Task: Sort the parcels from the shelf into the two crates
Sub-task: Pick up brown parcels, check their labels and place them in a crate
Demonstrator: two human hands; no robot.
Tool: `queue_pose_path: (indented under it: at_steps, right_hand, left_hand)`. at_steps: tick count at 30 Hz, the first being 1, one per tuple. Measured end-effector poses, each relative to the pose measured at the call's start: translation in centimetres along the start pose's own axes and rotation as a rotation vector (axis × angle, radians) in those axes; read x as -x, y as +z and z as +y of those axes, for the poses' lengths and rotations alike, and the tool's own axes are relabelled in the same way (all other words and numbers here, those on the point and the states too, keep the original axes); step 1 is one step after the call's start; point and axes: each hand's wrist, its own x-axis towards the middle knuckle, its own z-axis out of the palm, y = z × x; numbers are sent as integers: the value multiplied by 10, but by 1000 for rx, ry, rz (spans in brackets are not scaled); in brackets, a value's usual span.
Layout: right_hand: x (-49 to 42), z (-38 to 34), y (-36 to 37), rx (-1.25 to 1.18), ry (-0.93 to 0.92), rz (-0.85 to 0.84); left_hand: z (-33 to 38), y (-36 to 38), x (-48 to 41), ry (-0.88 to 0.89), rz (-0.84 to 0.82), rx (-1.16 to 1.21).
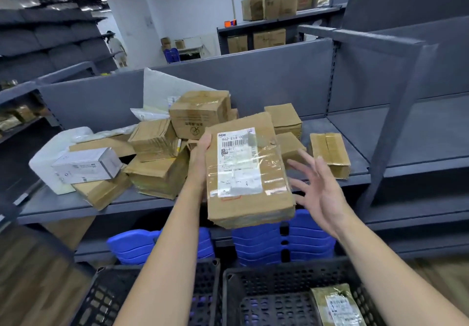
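My left hand grips the left edge of a flat brown cardboard parcel with a white shipping label, held up in front of the shelf. My right hand hovers just right of the parcel, fingers spread, holding nothing. A pile of cardboard parcels and white bags lies on the grey shelf. Below me stand two black perforated crates: the left crate and the right crate, which holds a small taped parcel.
Blue plastic stools are stacked on the lower shelf behind the crates. A loose box sits at the shelf's right end beside a grey upright post. Far shelving carries more cartons, and a person stands in the aisle.
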Motion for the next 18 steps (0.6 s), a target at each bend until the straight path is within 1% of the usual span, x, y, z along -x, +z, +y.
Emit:
queue_pose_path:
  at_steps: [1,2,3,5,6,7,9,10,12,15,18]
  right_hand:
    - [0,-3,3,60,-3,-43]
    - [0,-6,7,151,-14,-80]
    - [1,-6,10,237,-29,-96]
    - [1,-2,12,303,-71,-50]
    - [3,0,11,293,-90,-25]
    - [5,3,9,280,-101,-3]
    - [10,10,0,294,-78,43]
    - [13,13,-7,321,-59,56]
    - [20,23,-24,409,8,57]
    - [34,48,-54,583,123,-7]
    - [52,81,-84,692,216,-60]
  left_hand:
    - [-2,6,1,46,14,-71]
    - [-5,9,2,128,49,-153]
    - [-9,16,9,206,127,-202]
    - [-16,34,26,305,301,-200]
    - [-24,38,32,314,318,-207]
    - [-33,40,38,267,261,-208]
    - [-56,36,51,89,55,-206]
    - [-68,33,58,16,-38,-197]
    - [-99,28,74,-101,-165,-232]
    - [-145,26,105,-251,-312,-287]
    - [-184,22,128,-297,-347,-384]
